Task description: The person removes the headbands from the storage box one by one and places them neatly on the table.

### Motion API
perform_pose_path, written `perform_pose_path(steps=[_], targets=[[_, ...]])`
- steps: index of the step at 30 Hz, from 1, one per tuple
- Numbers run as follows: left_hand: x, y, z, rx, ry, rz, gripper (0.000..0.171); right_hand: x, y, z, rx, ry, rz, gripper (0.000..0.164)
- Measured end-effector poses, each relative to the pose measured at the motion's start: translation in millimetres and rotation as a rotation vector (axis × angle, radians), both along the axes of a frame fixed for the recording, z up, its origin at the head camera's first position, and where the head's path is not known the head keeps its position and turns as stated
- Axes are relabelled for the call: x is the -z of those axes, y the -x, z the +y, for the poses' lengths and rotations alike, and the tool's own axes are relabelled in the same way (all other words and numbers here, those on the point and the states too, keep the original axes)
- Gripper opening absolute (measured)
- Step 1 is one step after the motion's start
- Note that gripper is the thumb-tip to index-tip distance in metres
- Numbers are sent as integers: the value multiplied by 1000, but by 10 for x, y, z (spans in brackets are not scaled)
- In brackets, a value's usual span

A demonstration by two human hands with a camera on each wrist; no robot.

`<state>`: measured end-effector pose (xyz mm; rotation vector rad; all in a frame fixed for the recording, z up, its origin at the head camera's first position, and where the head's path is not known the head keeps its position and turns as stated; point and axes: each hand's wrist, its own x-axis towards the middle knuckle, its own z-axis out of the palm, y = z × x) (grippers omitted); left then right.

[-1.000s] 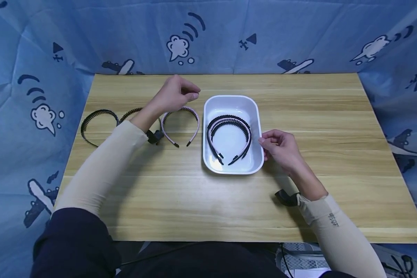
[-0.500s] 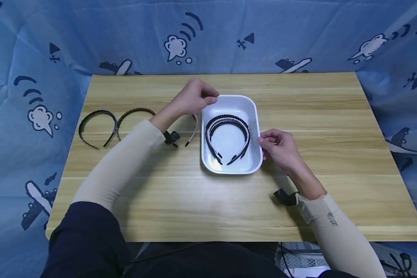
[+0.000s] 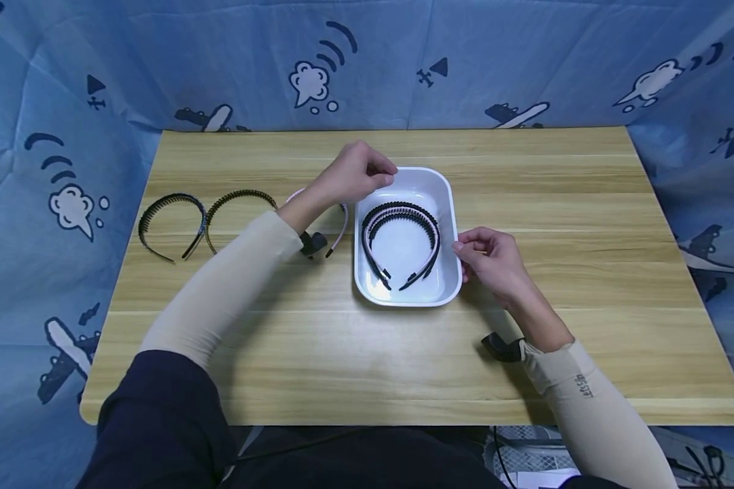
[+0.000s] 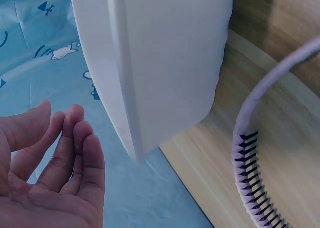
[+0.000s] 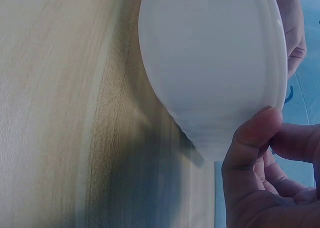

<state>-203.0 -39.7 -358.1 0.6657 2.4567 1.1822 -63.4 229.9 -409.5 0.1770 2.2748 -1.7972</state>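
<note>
Left hand (image 3: 361, 175), free and loosely curved, is hovering near the tray's (image 3: 406, 251) far-left corner; right hand (image 3: 492, 261) is pinching its right rim. Headbands (image 3: 402, 209) are lying inside; a lilac one (image 4: 240, 128), outside, is showing teeth clearly only in left-wrist view.

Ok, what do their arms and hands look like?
The left hand and right hand are bare. Each side has a fitted beige arm sleeve and a black wrist camera, with dark lettering on the right sleeve. A navy sleeve shows above the left one.
</note>
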Motion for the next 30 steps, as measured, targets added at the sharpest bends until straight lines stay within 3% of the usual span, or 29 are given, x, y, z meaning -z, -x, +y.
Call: perform_pose_path(steps=[7,15,21,30], targets=[[37,-15,111,16,8,-19,27,7,-9,9,-5,-2,0,28],[36,-48,272,53,-12,14,27,6,-20,16,1,5,12,25],[14,-59,412,44,-26,23,27,12,-16,19,11,14,10,22],[-29,-74,575,24,22,2,29,12,2,16,4,4,11,23]])
